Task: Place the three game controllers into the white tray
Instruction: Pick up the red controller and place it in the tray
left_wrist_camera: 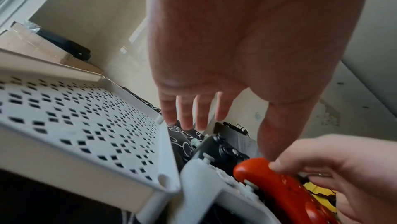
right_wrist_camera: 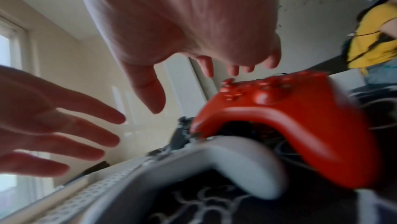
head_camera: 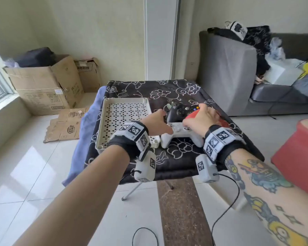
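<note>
On the black flowered tablecloth (head_camera: 167,89) lie three controllers, bunched just right of the white perforated tray (head_camera: 103,118), which holds nothing. The black controller (head_camera: 178,110) is farthest, the white controller (head_camera: 180,137) nearest, and the red controller (head_camera: 191,117) leans over them at the right. My left hand (head_camera: 158,121) hovers with straight fingers between the tray's right wall (left_wrist_camera: 169,151) and the black controller (left_wrist_camera: 221,149). My right hand (head_camera: 199,118) is spread over the red controller (right_wrist_camera: 290,117), a fingertip touching its left grip (left_wrist_camera: 268,181). The white controller (right_wrist_camera: 225,163) lies untouched.
Cardboard boxes (head_camera: 43,86) stand on the floor at the left. A grey sofa (head_camera: 226,73) piled with clothes is at the back right, with a person in yellow (right_wrist_camera: 369,37) on it. A red box (head_camera: 299,157) sits close on the right. Cables trail below my wrists.
</note>
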A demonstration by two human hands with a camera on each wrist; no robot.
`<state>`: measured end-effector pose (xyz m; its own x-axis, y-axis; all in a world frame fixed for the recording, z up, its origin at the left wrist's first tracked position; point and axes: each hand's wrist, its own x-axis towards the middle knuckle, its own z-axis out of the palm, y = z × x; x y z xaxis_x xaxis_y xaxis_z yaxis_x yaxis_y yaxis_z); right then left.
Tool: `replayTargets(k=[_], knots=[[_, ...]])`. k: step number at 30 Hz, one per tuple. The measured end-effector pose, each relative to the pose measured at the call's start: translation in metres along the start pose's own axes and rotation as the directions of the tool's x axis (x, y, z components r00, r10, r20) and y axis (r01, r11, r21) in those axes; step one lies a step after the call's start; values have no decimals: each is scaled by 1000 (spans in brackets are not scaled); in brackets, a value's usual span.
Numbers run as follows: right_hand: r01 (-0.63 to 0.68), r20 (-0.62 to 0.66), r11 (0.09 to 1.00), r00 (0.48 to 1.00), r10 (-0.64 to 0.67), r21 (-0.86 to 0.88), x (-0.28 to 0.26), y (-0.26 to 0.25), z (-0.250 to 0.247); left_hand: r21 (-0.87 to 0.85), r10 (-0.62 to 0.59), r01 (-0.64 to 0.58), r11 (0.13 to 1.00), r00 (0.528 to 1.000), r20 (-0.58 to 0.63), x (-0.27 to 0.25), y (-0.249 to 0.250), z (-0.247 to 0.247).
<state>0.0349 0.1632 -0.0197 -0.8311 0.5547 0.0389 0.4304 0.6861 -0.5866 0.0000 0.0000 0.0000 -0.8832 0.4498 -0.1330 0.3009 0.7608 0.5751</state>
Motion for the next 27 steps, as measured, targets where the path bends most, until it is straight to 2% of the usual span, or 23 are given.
replayTargets(k=[4,8,12,19,23,27], knots=[[-133,-35,985,991,130,-106,7,33,-12,50,12,-13,999,1000,22,7,9,14],[-220,44,964,973,229,-150,18,57,-17,56,17,-18,998,1000,22,12,16,22],[-239,119,965,960,252,-110,18,66,-18,35,-8,8,999,1000,22,13,16,23],[-200,20,979,979,201,-38,12,65,-17,64,7,-7,998,1000,3,0,15,23],[-83,-101,995,992,78,-49,4,62,-29,66,15,-15,998,1000,-8,-11,15,18],[15,-193,1000,981,-16,-11,-7,49,-49,34,7,-6,999,999,-31,-27,17,8]])
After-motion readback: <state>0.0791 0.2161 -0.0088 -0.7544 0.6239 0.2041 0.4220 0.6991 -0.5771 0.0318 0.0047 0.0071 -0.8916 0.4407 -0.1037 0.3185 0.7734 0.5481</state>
